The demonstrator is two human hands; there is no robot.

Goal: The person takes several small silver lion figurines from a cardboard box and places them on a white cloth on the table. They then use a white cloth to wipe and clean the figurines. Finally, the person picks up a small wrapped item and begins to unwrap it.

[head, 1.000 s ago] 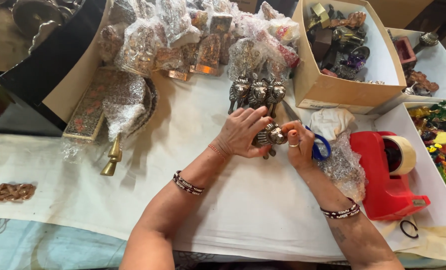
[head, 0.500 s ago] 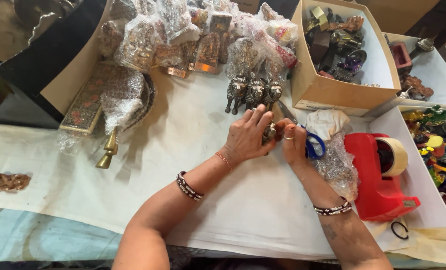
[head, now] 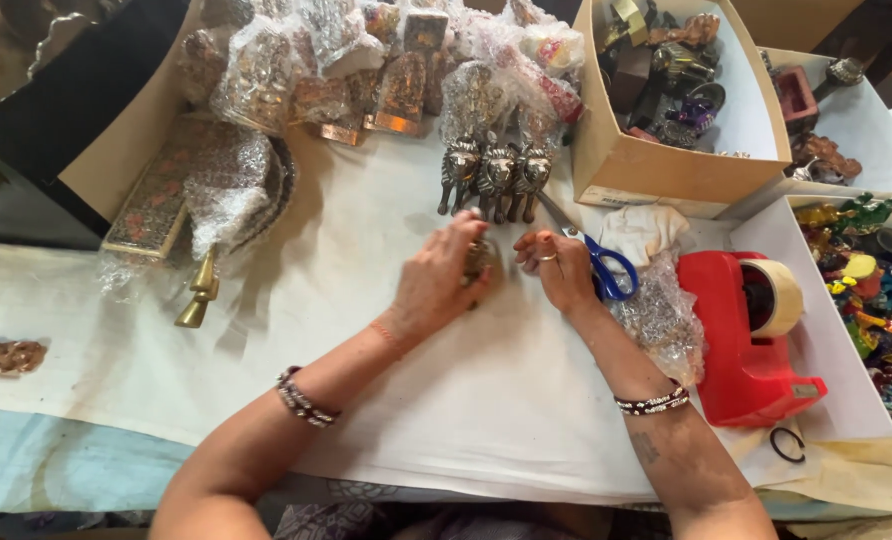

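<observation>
At the far left edge of the white table cloth (head: pixel 266 330) lies a small brown ornament (head: pixel 4 356), and further right a brass bell (head: pixel 198 293) lies on its side below a flat box (head: pixel 161 195) half covered with bubble wrap. My left hand (head: pixel 436 280) rests on the cloth near the middle, fingers curled over a small metal figurine (head: pixel 481 258); I hold it against the cloth, and most of it is hidden under my palm. Just behind it stand three metal lion figures (head: pixel 494 175) in a row. My right hand (head: pixel 561 268) is just beside the figurine, fingers bent and pinched together close to it, but I cannot tell whether they touch it. Scissors with blue handles (head: pixel 606 270) lie just beside this hand. Further right stands a red tape dispenser (head: pixel 751 335), and behind it an open cardboard box (head: pixel 676 165) with more figures.
</observation>
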